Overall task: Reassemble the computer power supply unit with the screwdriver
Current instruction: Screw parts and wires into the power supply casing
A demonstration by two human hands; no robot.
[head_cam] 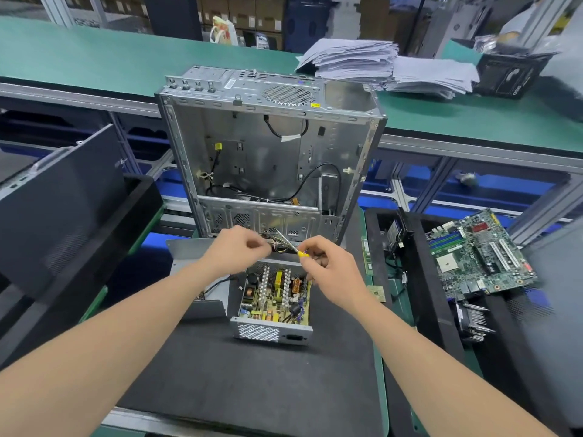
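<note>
Head view: open power supply [273, 298] sits on the black mat [252, 389] before the empty case [268, 152], left hand [236, 250] gripping its cable bundle [279, 239], right hand [328, 269] pinching the yellow screwdriver [302, 253], so I'd tuck wires clear before closing the cover [202, 263].
</note>
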